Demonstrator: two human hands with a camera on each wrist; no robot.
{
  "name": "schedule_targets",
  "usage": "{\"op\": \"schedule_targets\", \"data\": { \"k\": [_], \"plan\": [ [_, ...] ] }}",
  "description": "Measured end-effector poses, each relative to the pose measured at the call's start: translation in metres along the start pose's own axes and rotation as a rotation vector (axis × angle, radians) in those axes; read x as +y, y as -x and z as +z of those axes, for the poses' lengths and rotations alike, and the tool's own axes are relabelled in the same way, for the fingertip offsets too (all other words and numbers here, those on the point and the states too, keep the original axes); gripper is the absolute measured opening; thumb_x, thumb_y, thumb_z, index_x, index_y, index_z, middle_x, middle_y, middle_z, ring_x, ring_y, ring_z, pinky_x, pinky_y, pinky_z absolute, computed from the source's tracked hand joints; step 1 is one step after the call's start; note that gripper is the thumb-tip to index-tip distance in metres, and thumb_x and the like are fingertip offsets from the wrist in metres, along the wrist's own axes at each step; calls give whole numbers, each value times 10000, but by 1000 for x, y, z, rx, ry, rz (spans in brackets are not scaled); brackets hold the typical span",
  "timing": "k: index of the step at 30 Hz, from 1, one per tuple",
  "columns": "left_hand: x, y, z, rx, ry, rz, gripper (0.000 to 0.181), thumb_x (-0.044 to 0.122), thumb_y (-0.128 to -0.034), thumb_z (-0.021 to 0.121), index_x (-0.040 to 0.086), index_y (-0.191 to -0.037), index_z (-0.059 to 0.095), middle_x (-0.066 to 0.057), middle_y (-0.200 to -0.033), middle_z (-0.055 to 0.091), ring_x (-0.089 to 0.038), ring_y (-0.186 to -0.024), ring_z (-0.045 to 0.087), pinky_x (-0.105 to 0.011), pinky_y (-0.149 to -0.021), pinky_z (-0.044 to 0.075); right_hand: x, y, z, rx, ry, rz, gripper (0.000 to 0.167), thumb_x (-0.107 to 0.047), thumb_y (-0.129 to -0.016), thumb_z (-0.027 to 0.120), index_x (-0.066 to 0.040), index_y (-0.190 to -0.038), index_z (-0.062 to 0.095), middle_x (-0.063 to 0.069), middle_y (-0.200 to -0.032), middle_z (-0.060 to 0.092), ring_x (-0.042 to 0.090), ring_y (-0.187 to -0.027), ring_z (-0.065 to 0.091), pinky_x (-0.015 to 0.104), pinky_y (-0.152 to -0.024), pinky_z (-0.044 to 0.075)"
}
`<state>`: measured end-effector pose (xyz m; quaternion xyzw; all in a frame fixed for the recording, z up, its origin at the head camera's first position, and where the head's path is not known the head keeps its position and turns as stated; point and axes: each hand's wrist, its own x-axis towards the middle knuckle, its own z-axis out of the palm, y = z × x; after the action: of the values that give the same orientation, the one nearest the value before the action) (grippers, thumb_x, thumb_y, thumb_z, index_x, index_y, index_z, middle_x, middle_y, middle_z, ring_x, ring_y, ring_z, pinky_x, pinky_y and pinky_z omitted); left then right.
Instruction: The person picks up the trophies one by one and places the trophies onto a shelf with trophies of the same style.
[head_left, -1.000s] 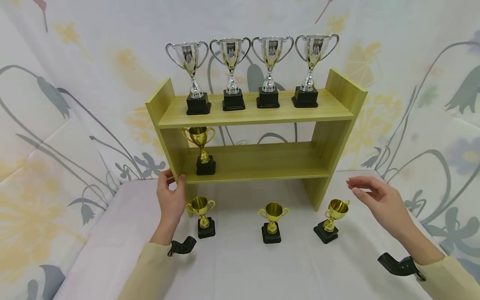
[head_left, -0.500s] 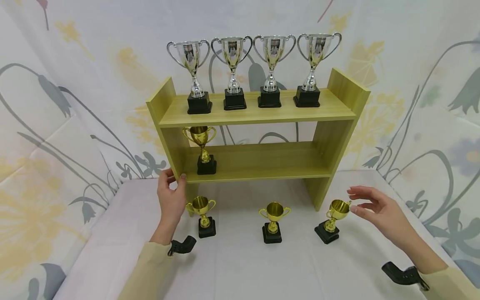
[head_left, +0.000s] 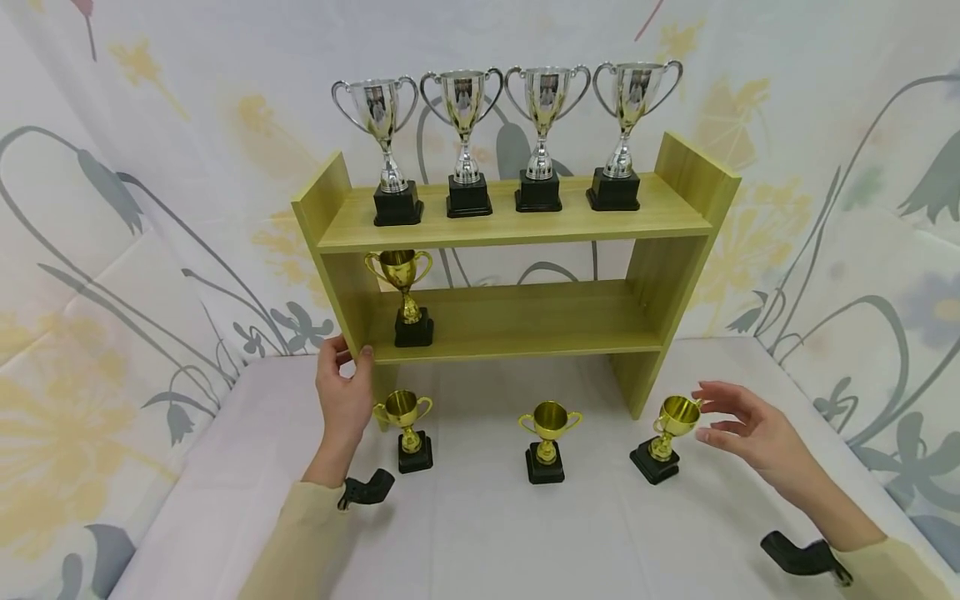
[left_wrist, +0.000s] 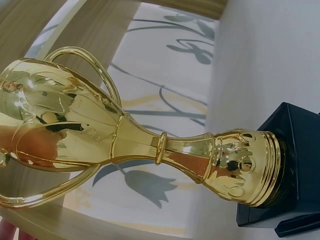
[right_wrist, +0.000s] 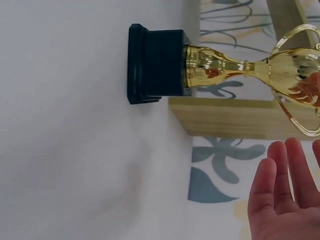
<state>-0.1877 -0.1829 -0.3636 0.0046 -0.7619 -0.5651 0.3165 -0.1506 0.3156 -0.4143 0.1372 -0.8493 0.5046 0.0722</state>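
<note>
Your right hand [head_left: 757,437] beside the rightmost gold trophy [head_left: 662,447].
Fingers parted, it lies nearer; the trophy stands upright on the table [head_left: 480,533], just leftward. Your left hand [head_left: 345,400] grips the shelf [head_left: 525,317].

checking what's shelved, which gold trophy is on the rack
The gold trophy at the lower shelf's left end; the other three gold ones stand on the table.

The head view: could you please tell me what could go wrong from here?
The right hand has its fingers close to the rightmost gold trophy; a clumsy touch might tip it over. The left hand holds the shelf by its side; a sudden pull could perhaps shake the four silver trophies standing on top.
</note>
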Motion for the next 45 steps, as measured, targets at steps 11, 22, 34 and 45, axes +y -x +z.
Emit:
{"op": "schedule_targets", "data": {
  "k": [11, 22, 34, 45],
  "plan": [
    [-15, -4, 2, 13, -9, -14, 280, 49, -1001, 533, -76, -1251, 514, -231, -1142, 510, -255, -1073, 508, -308, -796, 463, 13, -1, 11, -128, -172, 99, 548, 41, -892, 689, 122, -1362, 418, -144, -1145, 618, 20, -1023, 610, 212, -814, 528],
    [-45, -12, 3, 5, 11, 5, 300, 170, -1006, 566, 9, -1258, 541, -141, -1143, 533, -184, -1072, 516, -355, -805, 493, 15, -4, 24, -168, -148, 239, 577, -95, -903, 724, 167, -1349, 469, 174, -1217, 645, 20, -1010, 606, 243, -817, 528],
    [-37, -10, 5, 13, 21, -14, 301, 102, -1004, 548, -30, -1272, 512, -203, -1162, 504, -271, -1102, 500, -516, -858, 493, 18, -5, 34, -172, -47, 281, 425, -178, -932, 703, 111, -1234, 623, 199, -1196, 678, -13, -1001, 602, 212, -835, 494],
    [-37, -10, 4, 4, 16, -6, 310, 107, -1008, 538, -41, -1279, 506, -200, -1162, 504, -270, -1112, 507, -490, -852, 492, 15, -3, 42, -141, -36, 268, 363, -143, -898, 737, 115, -1144, 667, 182, -1113, 710, 56, -965, 633, 230, -791, 519]
  ]
}}
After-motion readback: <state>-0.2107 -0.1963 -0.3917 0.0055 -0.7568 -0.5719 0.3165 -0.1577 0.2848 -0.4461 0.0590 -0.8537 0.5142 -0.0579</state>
